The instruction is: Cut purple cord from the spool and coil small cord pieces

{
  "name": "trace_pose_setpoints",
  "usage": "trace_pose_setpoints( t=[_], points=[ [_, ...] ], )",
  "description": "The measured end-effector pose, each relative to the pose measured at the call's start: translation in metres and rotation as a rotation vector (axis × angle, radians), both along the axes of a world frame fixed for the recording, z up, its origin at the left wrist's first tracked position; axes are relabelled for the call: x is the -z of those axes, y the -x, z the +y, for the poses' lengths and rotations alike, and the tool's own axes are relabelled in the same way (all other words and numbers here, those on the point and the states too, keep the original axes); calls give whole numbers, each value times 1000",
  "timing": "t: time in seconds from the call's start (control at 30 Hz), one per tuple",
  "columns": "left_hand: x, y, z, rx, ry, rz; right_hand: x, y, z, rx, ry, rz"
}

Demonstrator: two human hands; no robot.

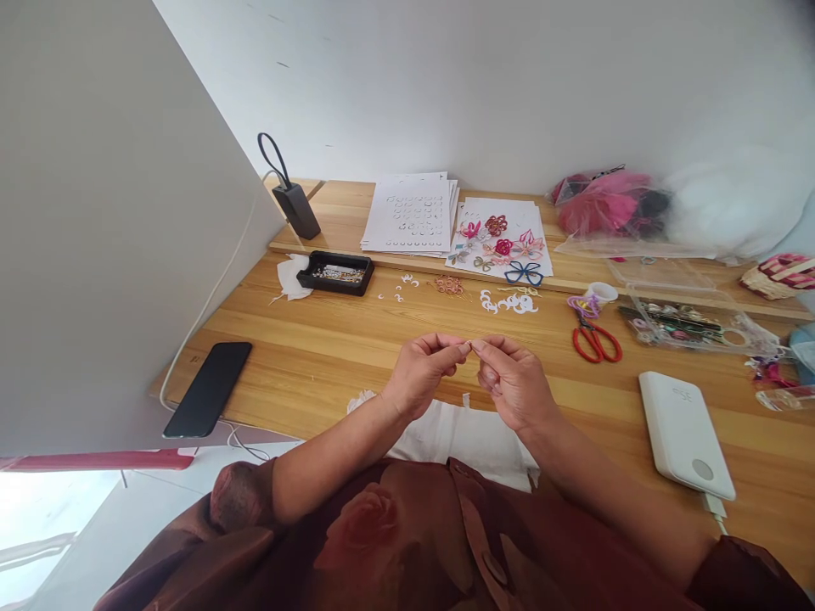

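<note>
My left hand [425,370] and my right hand [514,377] meet fingertip to fingertip above the table's front part. Both are closed in a pinch, thumb against index finger. Whatever sits between the fingertips is too small to make out. Beyond the hands lie white crescent-shaped paper pieces [509,301] and a cluster of copper-coloured looped pieces [448,286]. A few smaller white crescents [399,294] are scattered to their left. Under my wrists a white cloth [446,433] is spread along the table edge.
Red-handled scissors [597,342] and a white power bank [686,433] lie to the right. A black tray [336,273] of beads, a phone [209,389] and a dark cabled device [296,210] are left. Paper sheets [407,212], wire flowers [524,272] and a clear box [694,327] stand behind.
</note>
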State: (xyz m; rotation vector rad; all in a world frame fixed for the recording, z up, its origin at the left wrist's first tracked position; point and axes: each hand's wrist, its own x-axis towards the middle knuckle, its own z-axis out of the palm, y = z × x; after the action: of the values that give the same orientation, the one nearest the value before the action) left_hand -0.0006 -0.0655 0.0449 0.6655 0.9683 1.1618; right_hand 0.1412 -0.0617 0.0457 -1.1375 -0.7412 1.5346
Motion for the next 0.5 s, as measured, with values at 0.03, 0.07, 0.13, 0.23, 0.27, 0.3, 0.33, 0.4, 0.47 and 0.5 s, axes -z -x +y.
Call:
trace_pose_setpoints(
  t=[0.03, 0.07, 0.13, 0.23, 0.27, 0.3, 0.33, 0.4, 0.47, 0.5],
  points=[
    [0, 0, 0, -1, 0, 2, 0, 0, 0, -1, 6, 6],
    [0, 0, 0, -2, 0, 4, 0, -1, 0, -8, 16, 12],
    [1, 0, 1, 3, 5, -1, 0, -2, 1, -31, 39, 22],
    [2, 0, 2, 15, 15, -9, 0, -3, 1, -66, 46, 20],
    [2, 0, 3, 17, 16, -9, 1, -3, 2, -69, 37, 14],
    [1, 0, 3, 19, 13, -6, 1, -4, 2, -69, 28, 6],
    [1, 0, 3, 19, 7, -1, 1, -4, 3, -67, 19, -2],
    [1, 1, 3, 18, -5, 6, 2, -4, 4, -63, 11, -9],
    [2, 2, 4, 14, -15, 12, 3, -4, 5, -65, 16, -4],
    [2, 2, 4, 12, -16, 15, 4, -4, 5, -67, 19, -1]
  ],
)
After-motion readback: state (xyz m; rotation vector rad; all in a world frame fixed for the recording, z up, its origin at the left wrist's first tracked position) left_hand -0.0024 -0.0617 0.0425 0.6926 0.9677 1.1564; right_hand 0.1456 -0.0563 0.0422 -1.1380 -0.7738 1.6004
